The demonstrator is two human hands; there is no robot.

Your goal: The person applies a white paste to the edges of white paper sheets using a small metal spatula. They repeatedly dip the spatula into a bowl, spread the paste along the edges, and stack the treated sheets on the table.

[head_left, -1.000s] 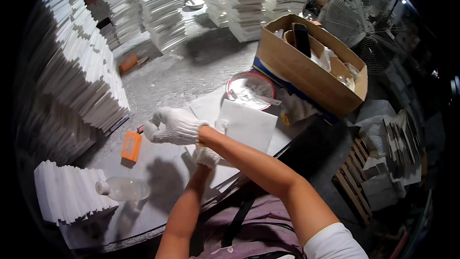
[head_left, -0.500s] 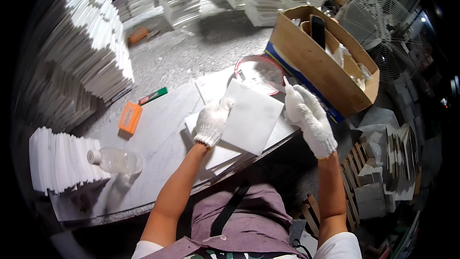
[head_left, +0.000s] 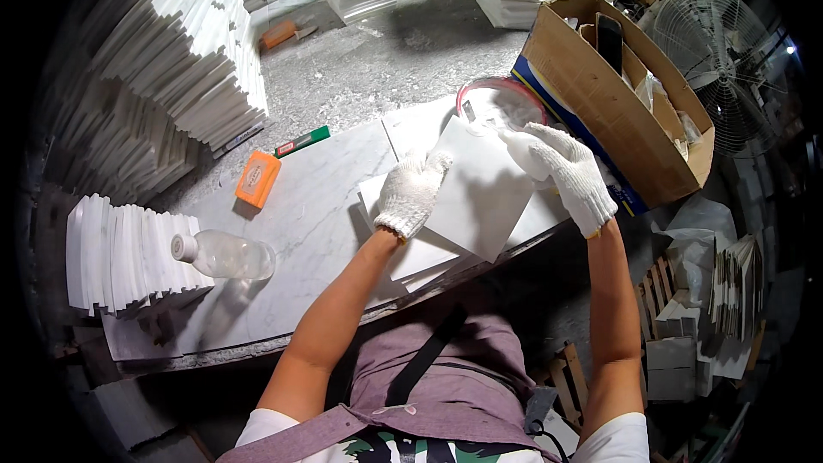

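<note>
1. Tile [head_left: 467, 210] lies over other pale slabs on the counter [head_left: 317, 180], its lower corner at the counter's front edge.
2. Tall tile stack [head_left: 197, 69] rises beyond the counter's far left side, well apart from both hands.
3. Cardboard box [head_left: 600, 103] limits room on the right; its near side is close to the right hand [head_left: 574, 178].
4. Short tile stack [head_left: 133, 257] stands at the counter's left end, a clear bottle [head_left: 231, 255] lying just beside it.
5. Red-rimmed bowl [head_left: 500, 80] sits just past the tile's far corner.
6. Left hand [head_left: 413, 193], gloved, has its thumb over the tile's left edge; whether its fingers grip underneath, I cannot tell. A wide stretch of counter separates it from the clear bottle.
7. Right fingers are wrapped around a white squeeze bottle [head_left: 523, 153], above the tile's right side.
8. Orange block [head_left: 258, 178] lies near a narrow green box [head_left: 303, 141].
</note>
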